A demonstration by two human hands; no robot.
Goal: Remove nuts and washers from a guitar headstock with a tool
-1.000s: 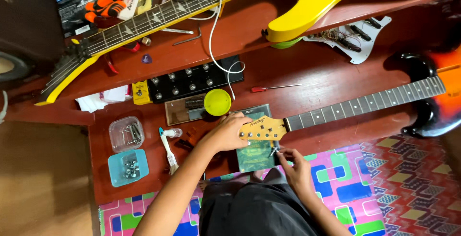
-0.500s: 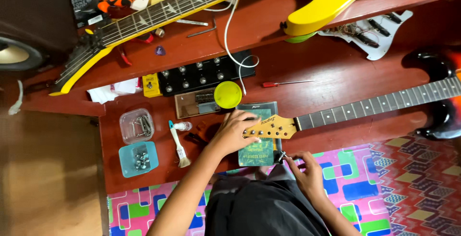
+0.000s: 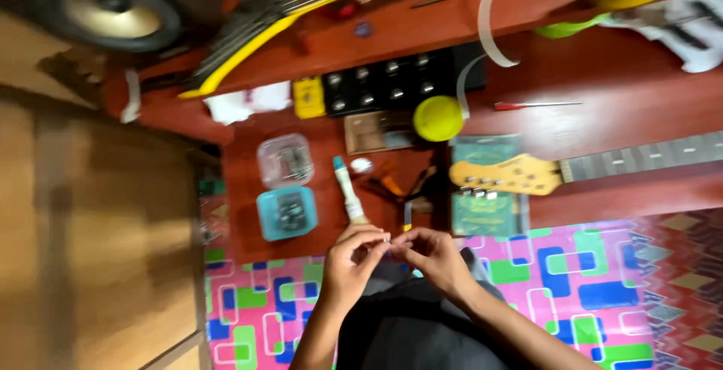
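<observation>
while both hands meet just below the near edge of the red tabletop (image 3: 602, 106), the left hand (image 3: 354, 261) and right hand (image 3: 433, 257) pinch a tiny shiny part (image 3: 387, 240) between their fingertips, the fingers of each curled nearly closed around it; the blur hides what the part is, though it looks like a small metal piece. it sits over the person's lap, down and to the left of the guitar headstock (image 3: 501, 174), which lies on a green mat (image 3: 486, 182) with its neck running off to the right. judging from this, the step in hand is fiddling with or readying a small fitting away from the headstock, and the next move would call for a steady fine pinch and a short carry up and right to the headstock. left of the headstock lie a small brush (image 3: 348, 189) and orange-handled pliers (image 3: 392, 185), and farther left a clear box (image 3: 285, 161) above a teal box (image 3: 286, 213). up and left of the headstock stands a yellow round lid (image 3: 437, 118), with a black pedal unit (image 3: 392, 84) beyond it and a red-handled screwdriver (image 3: 535, 104) above the neck. open room is narrow: the tools crowd the path between hands and headstock, and the tabletop's near edge drops to a patterned mat (image 3: 572, 280), where a dropped part could be hard to find.
</observation>
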